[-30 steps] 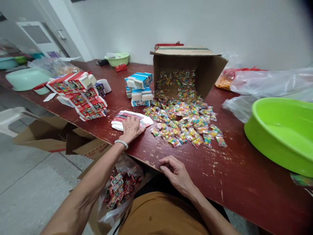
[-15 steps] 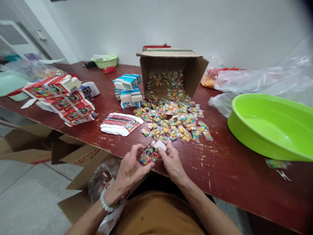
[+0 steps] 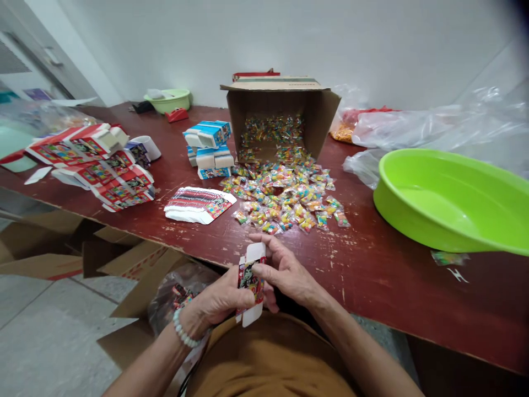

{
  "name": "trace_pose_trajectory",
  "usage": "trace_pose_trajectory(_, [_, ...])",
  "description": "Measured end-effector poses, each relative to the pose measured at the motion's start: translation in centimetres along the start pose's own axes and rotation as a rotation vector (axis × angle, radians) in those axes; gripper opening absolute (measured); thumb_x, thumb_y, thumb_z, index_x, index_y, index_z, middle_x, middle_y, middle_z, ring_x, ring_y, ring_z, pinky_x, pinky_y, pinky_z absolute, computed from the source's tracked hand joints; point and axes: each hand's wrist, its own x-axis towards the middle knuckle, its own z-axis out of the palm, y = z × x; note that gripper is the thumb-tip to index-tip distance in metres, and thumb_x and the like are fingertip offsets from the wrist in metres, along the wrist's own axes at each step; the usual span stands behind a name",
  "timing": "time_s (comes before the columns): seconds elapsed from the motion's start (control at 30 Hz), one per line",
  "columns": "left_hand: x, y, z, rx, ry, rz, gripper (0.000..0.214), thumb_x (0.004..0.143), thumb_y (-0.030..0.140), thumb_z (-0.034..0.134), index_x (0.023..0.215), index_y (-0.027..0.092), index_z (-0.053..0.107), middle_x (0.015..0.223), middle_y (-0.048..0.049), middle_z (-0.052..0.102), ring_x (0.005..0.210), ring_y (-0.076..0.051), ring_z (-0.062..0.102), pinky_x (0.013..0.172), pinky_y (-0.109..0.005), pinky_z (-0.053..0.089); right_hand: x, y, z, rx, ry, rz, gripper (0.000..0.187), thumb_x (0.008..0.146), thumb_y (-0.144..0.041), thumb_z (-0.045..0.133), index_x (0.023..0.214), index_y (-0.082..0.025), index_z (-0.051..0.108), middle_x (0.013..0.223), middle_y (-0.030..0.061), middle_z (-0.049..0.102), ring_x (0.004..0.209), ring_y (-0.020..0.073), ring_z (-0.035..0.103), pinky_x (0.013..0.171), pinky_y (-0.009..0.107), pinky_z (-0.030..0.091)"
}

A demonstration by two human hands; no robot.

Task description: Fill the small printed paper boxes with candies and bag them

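Note:
A small printed candy box point(image 3: 250, 278), red and black with white flaps sticking out at top and bottom, is upright just off the table's front edge. My left hand point(image 3: 225, 298) grips it from the left, thumb across its front. My right hand point(image 3: 285, 270) has its thumb on the upper front, by the top flap, with fingers behind. Beyond them lies a row of flat folded cartons point(image 3: 198, 205) in the same print. Many clear candy packets point(image 3: 289, 193) spill over the table from a cardboard box point(image 3: 326, 118) lying on its side.
Stacked red boxes point(image 3: 101, 165) stand at the left, blue boxes point(image 3: 209, 144) nearer the middle. A large green basin point(image 3: 413, 231) sits at the right, before plastic bags point(image 3: 397, 129). Below the table's left edge are open cardboard cartons point(image 3: 140, 275) and a bag of wrapped items point(image 3: 182, 292).
The candy box has turned from slanted to upright, and a bottom flap now shows. Both hands have moved slightly nearer my body, with the right fingers reaching behind the box.

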Motion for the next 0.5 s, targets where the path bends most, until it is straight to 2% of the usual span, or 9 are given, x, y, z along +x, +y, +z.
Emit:
trace_pose_trajectory(0.07, [-0.1,0.2,0.1,0.036,0.012,0.002,0.061,0.055,0.037,0.085,0.109,0.016,0.066,0.083,-0.0071,0.074,0.074,-0.02,0.067,0.067,-0.027,0.05,-0.1,-0.1,0.0,0.1,-0.027,0.039,0.062,0.085,-0.038,0.064,0.139,-0.03,0.035,0.097,0.0,0.064,0.04,0.0028,0.049,0.036,0.016,0.041])
trace_pose_trajectory(0.13, [-0.2,0.4,0.2,0.057,0.021,-0.006,0.053,0.056,0.038,0.085,0.101,0.015,0.069,0.081,-0.0069,0.073,0.073,-0.02,0.066,0.064,-0.026,0.049,0.0,-0.2,0.1,0.174,-0.025,0.039,0.067,0.081,-0.034,0.069,0.138,-0.029,0.035,0.105,0.0022,0.064,0.053,0.0053,0.056,0.046,0.018,0.048])
trace_pose_trajectory(0.23, [-0.3,0.7,0.5,0.088,0.044,-0.025,0.038,0.06,0.041,0.081,0.082,0.011,0.071,0.072,-0.0083,0.071,0.067,-0.02,0.065,0.059,-0.026,0.049,0.0,-0.3,0.1,0.193,-0.009,-0.01,0.063,0.079,-0.03,0.07,0.134,-0.025,0.039,0.108,0.0038,0.063,0.077,0.0116,0.063,0.066,0.023,0.054])
trace_pose_trajectory(0.3, [-0.2,0.7,0.6,0.099,0.064,-0.019,0.036,0.064,0.043,0.078,0.077,0.01,0.07,0.071,-0.0092,0.071,0.065,-0.02,0.065,0.061,-0.028,0.05,-0.1,-0.1,0.1,0.138,0.028,-0.042,0.06,0.081,-0.028,0.067,0.134,-0.025,0.039,0.109,0.0044,0.063,0.083,0.0136,0.063,0.072,0.027,0.054])
trace_pose_trajectory(0.37, [-0.1,0.5,0.7,0.124,0.113,-0.014,0.035,0.069,0.042,0.074,0.083,0.011,0.069,0.073,-0.0084,0.07,0.068,-0.021,0.065,0.066,-0.031,0.051,-0.4,0.0,0.0,-0.035,0.141,-0.131,0.055,0.083,-0.027,0.065,0.132,-0.026,0.042,0.112,0.0056,0.06,0.086,0.0149,0.062,0.075,0.03,0.054])
trace_pose_trajectory(0.43, [-0.1,0.4,0.6,0.224,0.228,-0.017,0.029,0.073,0.037,0.071,0.09,0.013,0.066,0.08,-0.0061,0.069,0.074,-0.02,0.064,0.072,-0.032,0.051,-0.8,-0.1,-0.2,-0.304,0.273,-0.28,0.043,0.083,-0.023,0.065,0.123,-0.026,0.051,0.115,0.0066,0.055,0.094,0.0171,0.059,0.082,0.033,0.052])
trace_pose_trajectory(0.5, [-0.1,0.3,0.5,0.4,0.357,-0.022,0.028,0.071,0.027,0.071,0.095,0.015,0.064,0.088,-0.0038,0.068,0.082,-0.019,0.061,0.076,-0.03,0.05,-1.0,-0.5,-0.4,-0.585,0.285,-0.402,0.031,0.082,-0.019,0.065,0.112,-0.025,0.058,0.115,0.0074,0.054,0.101,0.0201,0.056,0.087,0.036,0.049])
